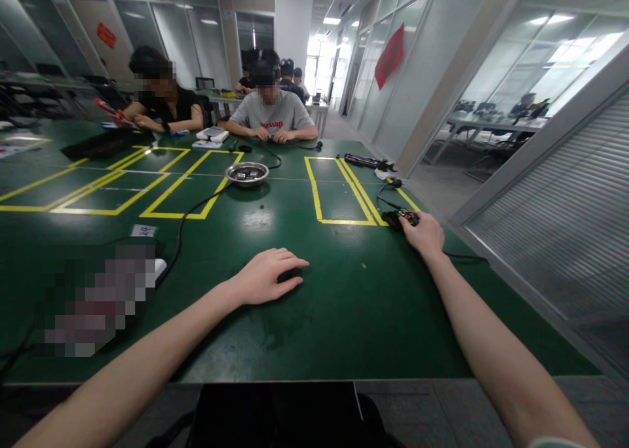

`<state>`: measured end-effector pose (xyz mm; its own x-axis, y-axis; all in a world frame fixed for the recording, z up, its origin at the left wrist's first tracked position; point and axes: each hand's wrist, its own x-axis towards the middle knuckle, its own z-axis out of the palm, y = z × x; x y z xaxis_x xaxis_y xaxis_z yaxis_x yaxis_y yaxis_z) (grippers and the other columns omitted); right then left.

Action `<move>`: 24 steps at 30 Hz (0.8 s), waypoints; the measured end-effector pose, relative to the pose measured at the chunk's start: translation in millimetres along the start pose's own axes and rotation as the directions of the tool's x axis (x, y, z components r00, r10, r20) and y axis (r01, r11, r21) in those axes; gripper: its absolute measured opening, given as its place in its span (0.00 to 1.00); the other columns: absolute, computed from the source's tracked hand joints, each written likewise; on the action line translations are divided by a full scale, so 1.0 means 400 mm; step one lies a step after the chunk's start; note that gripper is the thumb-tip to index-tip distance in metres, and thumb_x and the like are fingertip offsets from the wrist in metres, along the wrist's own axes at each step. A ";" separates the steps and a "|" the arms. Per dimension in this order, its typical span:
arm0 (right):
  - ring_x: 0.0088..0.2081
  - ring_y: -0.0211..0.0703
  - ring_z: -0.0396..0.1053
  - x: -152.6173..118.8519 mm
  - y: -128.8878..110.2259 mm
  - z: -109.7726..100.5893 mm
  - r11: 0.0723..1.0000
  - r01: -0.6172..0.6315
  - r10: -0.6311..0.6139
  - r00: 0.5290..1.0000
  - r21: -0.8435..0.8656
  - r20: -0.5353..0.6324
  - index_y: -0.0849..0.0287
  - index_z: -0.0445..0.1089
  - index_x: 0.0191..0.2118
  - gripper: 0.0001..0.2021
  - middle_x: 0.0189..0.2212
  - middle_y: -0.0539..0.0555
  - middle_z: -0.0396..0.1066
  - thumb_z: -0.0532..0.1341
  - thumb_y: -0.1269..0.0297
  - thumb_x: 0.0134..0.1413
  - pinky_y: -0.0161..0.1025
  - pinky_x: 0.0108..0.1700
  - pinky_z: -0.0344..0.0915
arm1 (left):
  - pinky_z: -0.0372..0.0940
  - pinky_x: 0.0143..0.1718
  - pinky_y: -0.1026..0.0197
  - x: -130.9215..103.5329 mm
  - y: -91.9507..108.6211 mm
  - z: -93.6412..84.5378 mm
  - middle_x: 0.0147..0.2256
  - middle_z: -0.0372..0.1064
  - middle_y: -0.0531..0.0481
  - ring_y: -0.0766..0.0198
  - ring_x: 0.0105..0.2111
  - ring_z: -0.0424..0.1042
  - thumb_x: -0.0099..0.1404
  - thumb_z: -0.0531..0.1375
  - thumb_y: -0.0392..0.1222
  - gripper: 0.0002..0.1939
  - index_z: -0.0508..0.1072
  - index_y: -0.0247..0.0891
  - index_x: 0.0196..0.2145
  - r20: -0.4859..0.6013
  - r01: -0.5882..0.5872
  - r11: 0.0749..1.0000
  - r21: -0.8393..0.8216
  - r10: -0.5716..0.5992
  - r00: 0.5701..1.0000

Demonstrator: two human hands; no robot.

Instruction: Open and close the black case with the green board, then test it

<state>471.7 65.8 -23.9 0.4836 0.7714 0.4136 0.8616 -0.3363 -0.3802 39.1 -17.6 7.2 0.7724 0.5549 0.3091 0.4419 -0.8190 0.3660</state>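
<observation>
My left hand (270, 276) rests palm down on the green table (344, 317), fingers stretched out and thumb apart, with nothing in it. Out to the right, my right hand (425, 234) has its fingers closed on a small black object with coloured bits (409, 217), just beside the yellow tape. Its exact kind is too small to make out, and my fingers partly cover it. Close beyond it lies a black cable (384, 199) with a dark rounded end.
A metal bowl (246, 174) holding small metal pieces stands mid-table. Yellow tape (344, 222) marks rectangles. A black folded stand-like object (366, 162) lies at the far right. A black cord (179, 238) runs past a blurred item (103, 304) at left. Two people sit opposite.
</observation>
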 end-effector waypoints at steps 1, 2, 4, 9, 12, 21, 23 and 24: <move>0.47 0.59 0.75 0.000 0.000 0.000 1.000 -0.001 0.001 1.000 -0.008 0.030 0.59 0.77 0.52 0.22 0.46 0.64 0.77 0.62 0.52 0.58 0.49 0.47 0.71 | 0.69 0.49 0.54 0.000 0.000 0.000 0.48 0.78 0.45 0.56 0.47 0.76 0.74 0.59 0.43 0.15 0.74 0.40 0.55 0.001 0.000 1.000 0.001 0.000 1.000; 0.47 0.59 0.75 -0.001 -0.002 -0.001 1.000 0.009 -0.008 0.998 -0.014 0.064 0.59 0.77 0.52 0.21 0.46 0.63 0.78 0.62 0.53 0.58 0.49 0.47 0.71 | 0.69 0.49 0.54 0.000 0.000 0.000 0.48 0.78 0.45 0.56 0.47 0.76 0.74 0.59 0.43 0.14 0.74 0.40 0.55 0.001 0.001 1.000 0.001 -0.001 1.000; 0.47 0.60 0.76 -0.008 -0.018 -0.006 0.999 0.051 -0.048 0.990 -0.019 0.131 0.59 0.77 0.52 0.20 0.46 0.63 0.79 0.62 0.53 0.58 0.48 0.47 0.72 | 0.69 0.50 0.54 -0.001 0.000 0.000 0.48 0.78 0.45 0.56 0.48 0.76 0.73 0.59 0.43 0.14 0.75 0.40 0.54 0.003 0.003 1.000 -0.003 -0.003 1.000; 0.49 0.58 0.77 -0.086 -0.117 -0.028 0.944 0.281 -0.322 0.897 0.173 0.303 0.58 0.77 0.51 0.18 0.47 0.60 0.80 0.64 0.56 0.58 0.50 0.50 0.72 | 0.69 0.51 0.53 0.000 0.003 0.001 0.49 0.78 0.44 0.55 0.49 0.76 0.73 0.59 0.43 0.14 0.75 0.40 0.55 0.004 0.021 1.000 -0.011 -0.021 1.000; 0.50 0.54 0.76 -0.188 -0.204 -0.047 0.711 0.503 -0.687 0.647 0.492 0.331 0.56 0.76 0.53 0.18 0.49 0.59 0.79 0.65 0.59 0.58 0.49 0.52 0.72 | 0.70 0.52 0.52 0.001 0.008 -0.001 0.51 0.76 0.43 0.55 0.50 0.75 0.73 0.59 0.45 0.16 0.74 0.41 0.56 -0.046 0.013 0.999 -0.029 -0.015 0.999; 0.43 0.47 0.76 -0.369 -0.342 -0.099 0.308 0.574 -0.951 0.210 0.759 0.227 0.58 0.73 0.56 0.18 0.44 0.56 0.76 0.67 0.62 0.61 0.41 0.45 0.71 | 0.69 0.41 0.57 0.001 0.013 -0.008 0.39 0.76 0.45 0.57 0.40 0.74 0.68 0.66 0.54 0.17 0.76 0.38 0.45 -0.059 -0.011 0.998 -0.054 0.008 0.998; 0.44 0.47 0.75 -0.359 -0.338 -0.101 0.314 0.592 -0.949 0.224 0.742 0.223 0.57 0.74 0.55 0.18 0.44 0.56 0.75 0.67 0.61 0.60 0.41 0.46 0.71 | 0.69 0.40 0.58 0.000 0.013 -0.007 0.39 0.76 0.45 0.57 0.40 0.74 0.71 0.63 0.51 0.14 0.76 0.38 0.46 -0.054 -0.003 0.998 -0.064 -0.001 0.999; 0.45 0.48 0.75 -0.354 -0.337 -0.101 0.313 0.606 -0.949 0.226 0.731 0.219 0.56 0.74 0.54 0.18 0.45 0.56 0.75 0.68 0.60 0.60 0.42 0.47 0.71 | 0.69 0.40 0.59 0.000 0.013 -0.006 0.40 0.76 0.45 0.58 0.41 0.74 0.72 0.62 0.50 0.14 0.76 0.39 0.48 -0.049 0.005 0.998 -0.066 -0.008 0.999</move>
<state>293.4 -20.0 2.1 -0.7421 0.6121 0.2732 0.4504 0.7572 -0.4730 40.3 -21.5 11.3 0.7454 0.5679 0.3492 0.4142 -0.8049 0.4249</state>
